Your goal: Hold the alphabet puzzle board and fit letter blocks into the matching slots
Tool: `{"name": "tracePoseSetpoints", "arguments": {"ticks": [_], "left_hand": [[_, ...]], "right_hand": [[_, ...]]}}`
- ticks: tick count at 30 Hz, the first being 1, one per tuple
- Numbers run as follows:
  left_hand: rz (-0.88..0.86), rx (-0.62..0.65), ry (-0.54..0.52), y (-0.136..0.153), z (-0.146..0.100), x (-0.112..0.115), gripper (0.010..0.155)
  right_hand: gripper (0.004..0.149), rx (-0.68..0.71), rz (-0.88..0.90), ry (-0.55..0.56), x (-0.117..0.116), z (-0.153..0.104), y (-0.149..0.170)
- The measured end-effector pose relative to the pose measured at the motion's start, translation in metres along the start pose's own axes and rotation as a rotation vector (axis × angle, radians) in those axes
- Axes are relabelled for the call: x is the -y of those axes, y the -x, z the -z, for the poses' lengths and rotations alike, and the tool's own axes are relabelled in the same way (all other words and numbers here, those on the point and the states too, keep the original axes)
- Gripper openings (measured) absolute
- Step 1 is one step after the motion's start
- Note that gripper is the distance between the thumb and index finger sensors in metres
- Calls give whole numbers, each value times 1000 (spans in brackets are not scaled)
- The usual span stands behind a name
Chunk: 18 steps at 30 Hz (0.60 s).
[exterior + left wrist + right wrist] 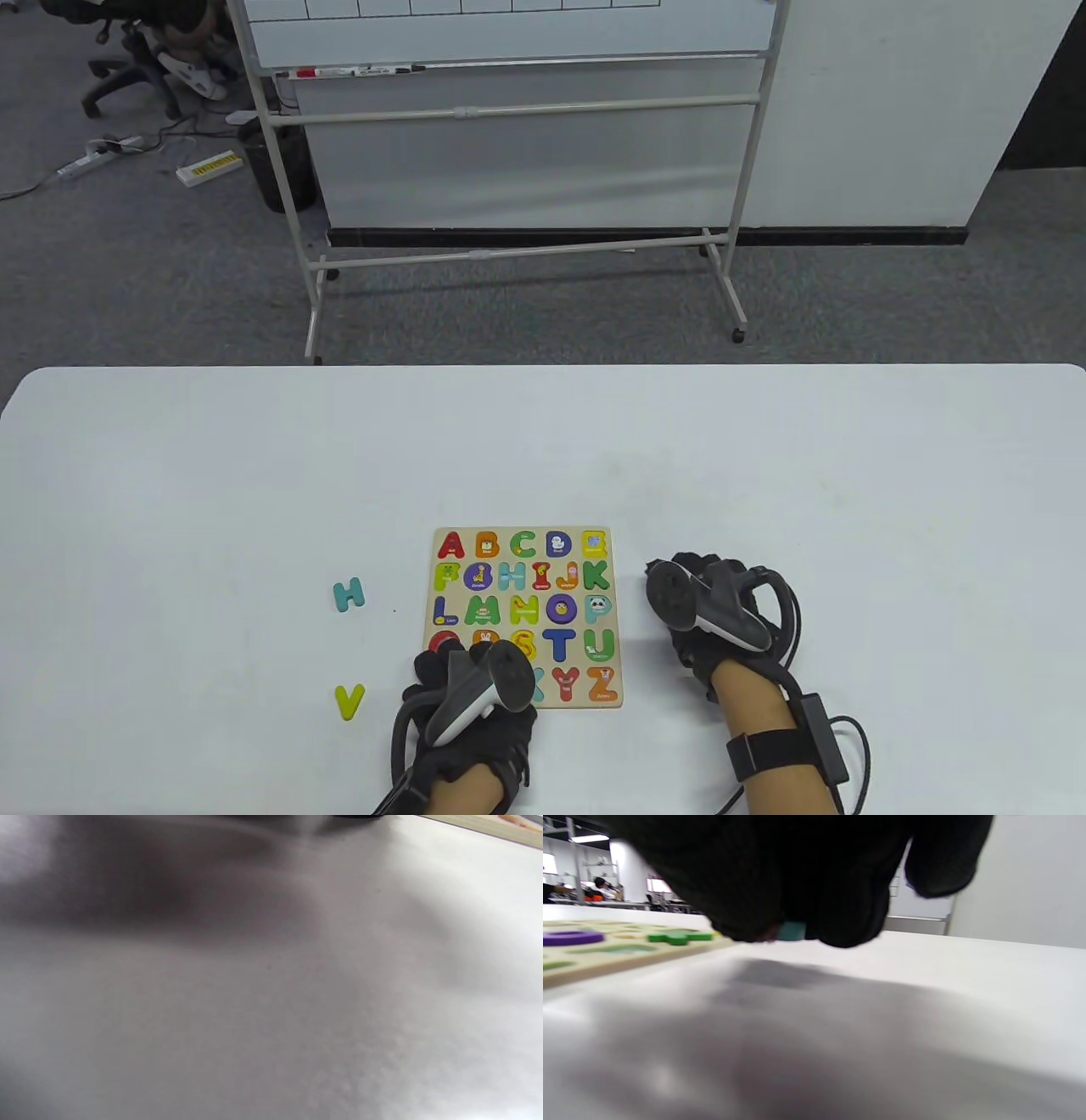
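The alphabet puzzle board [612, 628] lies flat on the white table, most slots filled with coloured letters. My left hand [445, 655] rests on its near left corner and covers the letters there. The left wrist view shows only table and a strip of the board's edge [488, 825]. My right hand [663, 570] is on the table just right of the board. In the right wrist view its fingers [806, 878] curl around a small teal block [791, 931] at table level; which letter it is stays hidden. The board [606, 961] lies to its left.
A loose teal H [348, 594] and a yellow-green V [349, 701] lie on the table left of the board. A whiteboard stand [517, 255] stands on the floor beyond the table's far edge.
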<state>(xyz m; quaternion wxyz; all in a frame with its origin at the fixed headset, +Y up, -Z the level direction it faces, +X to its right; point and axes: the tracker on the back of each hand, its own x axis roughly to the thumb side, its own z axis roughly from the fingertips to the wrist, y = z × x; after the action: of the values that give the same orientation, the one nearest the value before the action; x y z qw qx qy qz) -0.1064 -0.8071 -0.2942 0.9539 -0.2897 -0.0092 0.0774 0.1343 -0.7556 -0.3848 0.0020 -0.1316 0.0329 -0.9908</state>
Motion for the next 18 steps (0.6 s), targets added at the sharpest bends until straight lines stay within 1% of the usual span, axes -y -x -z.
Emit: {"name": "tracePoseSetpoints", "arguments": {"ticks": [2,4,6,8,13,18], "left_hand": [[1,-1,0,0,0,0,86],[4,-2,0,0,0,0,86],[10,-2,-1,0,0,0,86],[8,-2,-1,0,0,0,86],[6,-1,-1,0,0,0,86],[3,2,0,0,1,0,86]], "right_hand": [[53,44,18,6,0,2,-13],[53,61,28,25,0,3,-21],[53,76,84,48,-1,4,-28],[53,86,111,48,-2,5,-34],[53,135,67,64,-4,7,-47],[53,142,45,88,-7,6,-56]]}}
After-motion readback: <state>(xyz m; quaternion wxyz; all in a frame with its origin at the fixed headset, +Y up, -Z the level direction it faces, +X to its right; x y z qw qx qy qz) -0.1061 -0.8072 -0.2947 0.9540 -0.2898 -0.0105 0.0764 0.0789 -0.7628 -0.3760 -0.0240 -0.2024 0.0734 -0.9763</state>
